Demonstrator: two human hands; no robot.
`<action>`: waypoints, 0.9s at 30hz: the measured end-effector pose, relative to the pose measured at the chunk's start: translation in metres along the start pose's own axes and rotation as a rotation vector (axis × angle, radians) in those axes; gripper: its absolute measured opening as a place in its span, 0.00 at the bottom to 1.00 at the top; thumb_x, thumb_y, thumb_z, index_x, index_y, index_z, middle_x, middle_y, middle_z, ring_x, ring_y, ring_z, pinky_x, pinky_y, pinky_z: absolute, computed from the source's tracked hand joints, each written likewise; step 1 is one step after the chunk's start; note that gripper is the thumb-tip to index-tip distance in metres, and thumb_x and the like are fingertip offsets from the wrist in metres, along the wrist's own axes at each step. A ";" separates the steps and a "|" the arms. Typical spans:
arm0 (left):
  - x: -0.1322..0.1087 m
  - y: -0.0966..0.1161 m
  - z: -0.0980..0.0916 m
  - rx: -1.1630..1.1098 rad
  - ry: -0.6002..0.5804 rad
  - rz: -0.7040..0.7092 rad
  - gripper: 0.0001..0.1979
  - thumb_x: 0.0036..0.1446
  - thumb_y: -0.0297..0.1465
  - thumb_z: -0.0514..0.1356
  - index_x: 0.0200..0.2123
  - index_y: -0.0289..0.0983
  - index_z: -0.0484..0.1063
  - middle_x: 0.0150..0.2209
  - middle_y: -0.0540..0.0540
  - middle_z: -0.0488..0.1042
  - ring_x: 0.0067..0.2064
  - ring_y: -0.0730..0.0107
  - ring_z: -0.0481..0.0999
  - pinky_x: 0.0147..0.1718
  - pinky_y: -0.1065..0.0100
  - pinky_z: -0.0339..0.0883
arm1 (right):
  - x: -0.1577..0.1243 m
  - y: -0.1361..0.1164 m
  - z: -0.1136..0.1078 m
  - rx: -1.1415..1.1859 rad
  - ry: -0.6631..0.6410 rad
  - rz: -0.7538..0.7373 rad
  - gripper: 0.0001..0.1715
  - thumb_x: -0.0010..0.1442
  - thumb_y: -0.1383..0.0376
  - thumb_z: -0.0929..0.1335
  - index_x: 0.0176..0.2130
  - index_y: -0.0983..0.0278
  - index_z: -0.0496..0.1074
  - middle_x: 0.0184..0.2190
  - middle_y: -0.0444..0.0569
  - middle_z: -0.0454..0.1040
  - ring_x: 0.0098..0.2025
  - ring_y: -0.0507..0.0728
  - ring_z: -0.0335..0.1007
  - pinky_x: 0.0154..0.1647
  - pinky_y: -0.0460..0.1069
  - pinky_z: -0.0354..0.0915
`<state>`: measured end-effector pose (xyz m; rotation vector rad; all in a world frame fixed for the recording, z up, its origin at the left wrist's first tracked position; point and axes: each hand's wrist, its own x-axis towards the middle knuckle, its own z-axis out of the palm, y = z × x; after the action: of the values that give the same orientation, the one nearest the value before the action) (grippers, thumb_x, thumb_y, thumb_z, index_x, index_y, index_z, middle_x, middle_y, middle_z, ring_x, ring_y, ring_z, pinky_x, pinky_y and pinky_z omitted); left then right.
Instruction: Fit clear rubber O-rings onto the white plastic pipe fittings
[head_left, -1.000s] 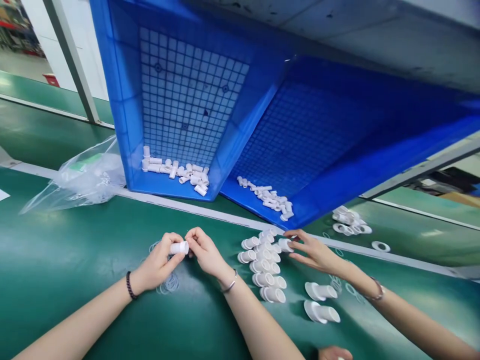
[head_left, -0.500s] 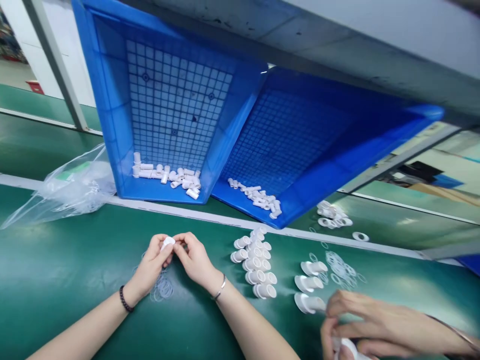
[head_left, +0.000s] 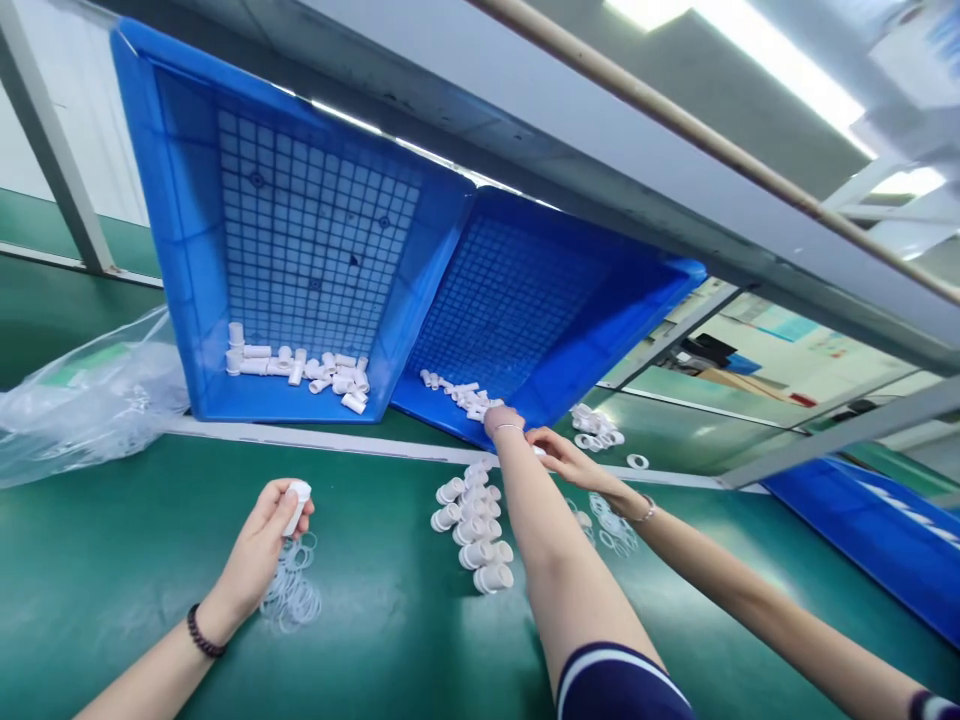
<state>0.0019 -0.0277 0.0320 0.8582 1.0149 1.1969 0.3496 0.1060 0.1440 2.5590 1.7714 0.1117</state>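
My left hand is closed around a short white plastic tube fitting, held just above the bench. Below it lies a loose pile of thin clear rings. My right hand reaches to the low front edge of the right blue bin, beside the small white tubes there; its fingers are hidden from view. Under and left of my right forearm, flanged white tubes lie in rows on the green bench.
A co-worker's hand comes in from the right, close to my right forearm, with a white piece. The left blue bin holds several white tubes. A plastic bag, more thin rings and white flanged rings lie about.
My right hand has left the piece at my left hand and moved forward and right to the right bin. My left hand keeps the white fitting. The co-worker's hand has moved forward.
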 end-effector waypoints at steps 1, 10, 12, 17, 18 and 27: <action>0.001 -0.001 -0.001 -0.009 -0.009 -0.001 0.22 0.54 0.50 0.60 0.41 0.38 0.67 0.32 0.49 0.72 0.31 0.71 0.68 0.30 0.70 0.62 | -0.001 0.005 0.004 0.001 0.009 0.023 0.13 0.67 0.59 0.64 0.48 0.61 0.70 0.50 0.52 0.69 0.48 0.55 0.69 0.47 0.52 0.69; 0.002 0.004 0.003 -0.177 -0.027 -0.050 0.24 0.54 0.47 0.61 0.46 0.36 0.69 0.31 0.48 0.71 0.28 0.73 0.66 0.27 0.70 0.61 | 0.016 -0.001 0.016 0.067 0.012 0.084 0.17 0.65 0.67 0.62 0.49 0.73 0.70 0.45 0.74 0.69 0.46 0.68 0.71 0.40 0.62 0.65; 0.002 0.005 0.003 -0.212 -0.064 -0.072 0.23 0.54 0.46 0.61 0.46 0.35 0.68 0.31 0.48 0.70 0.28 0.73 0.66 0.27 0.70 0.61 | 0.012 -0.019 0.010 0.099 0.029 -0.003 0.20 0.64 0.69 0.61 0.55 0.70 0.66 0.49 0.72 0.65 0.47 0.66 0.71 0.45 0.61 0.64; 0.001 0.003 0.002 0.006 -0.154 -0.016 0.20 0.54 0.39 0.63 0.48 0.37 0.67 0.39 0.45 0.72 0.36 0.70 0.70 0.33 0.69 0.65 | -0.071 -0.091 0.006 0.968 0.000 -0.531 0.17 0.67 0.63 0.60 0.55 0.62 0.59 0.44 0.54 0.69 0.41 0.57 0.73 0.44 0.53 0.68; 0.001 0.002 0.003 0.043 -0.170 0.002 0.20 0.55 0.39 0.63 0.48 0.38 0.66 0.41 0.44 0.73 0.37 0.69 0.71 0.35 0.68 0.66 | -0.095 -0.106 0.010 1.181 -0.062 -0.610 0.16 0.66 0.60 0.60 0.53 0.61 0.58 0.41 0.51 0.70 0.40 0.56 0.74 0.43 0.53 0.69; 0.006 0.010 -0.004 -0.072 -0.106 0.106 0.27 0.54 0.38 0.64 0.54 0.38 0.61 0.45 0.42 0.73 0.46 0.64 0.73 0.43 0.65 0.67 | -0.179 -0.159 0.066 1.353 -0.180 -0.799 0.19 0.61 0.62 0.67 0.51 0.60 0.64 0.55 0.55 0.65 0.54 0.57 0.65 0.51 0.53 0.65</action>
<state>-0.0043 -0.0205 0.0392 0.9179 0.8442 1.2556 0.1434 -0.0037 0.0604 1.7204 3.1995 -1.7518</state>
